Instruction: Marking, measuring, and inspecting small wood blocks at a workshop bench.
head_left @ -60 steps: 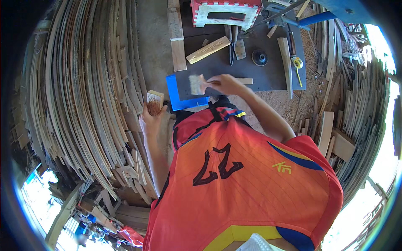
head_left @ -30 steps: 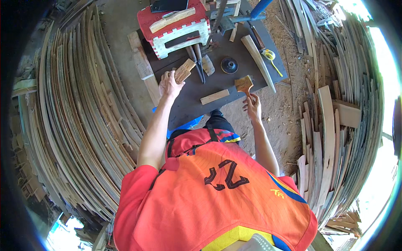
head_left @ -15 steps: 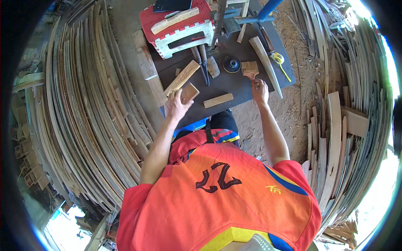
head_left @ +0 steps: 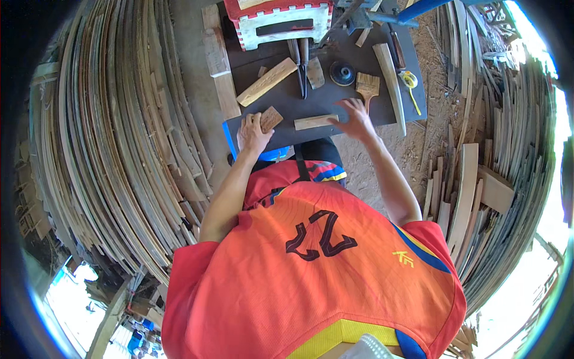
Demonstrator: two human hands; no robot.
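At the near left of the dark bench, my left hand (head_left: 253,134) has its fingers closed on a small reddish-brown wooden block (head_left: 272,119). My right hand (head_left: 357,121) is empty, fingers spread, by the right end of a short pale wood strip (head_left: 312,122). Whether it touches that strip I cannot tell. Just beyond my right hand lies a flat paintbrush (head_left: 367,85), bristles pointing away from me. A longer piece of yellowish wood (head_left: 266,82) rests past my left hand. A round black disc (head_left: 342,73) sits left of the brush.
A red and white step stool (head_left: 281,24) stands at the back of the dark bench (head_left: 287,136). Long-handled tools (head_left: 303,66), a curved wood piece (head_left: 390,87) and a yellow tape measure (head_left: 409,80) lie on it. Stacked planks (head_left: 119,131) line the left; more timber (head_left: 505,119) is at right.
My right hand has let go of the paintbrush, opened and moved left toward the pale strip. My left hand still holds the block, now turned flatter. The view has shifted slightly.
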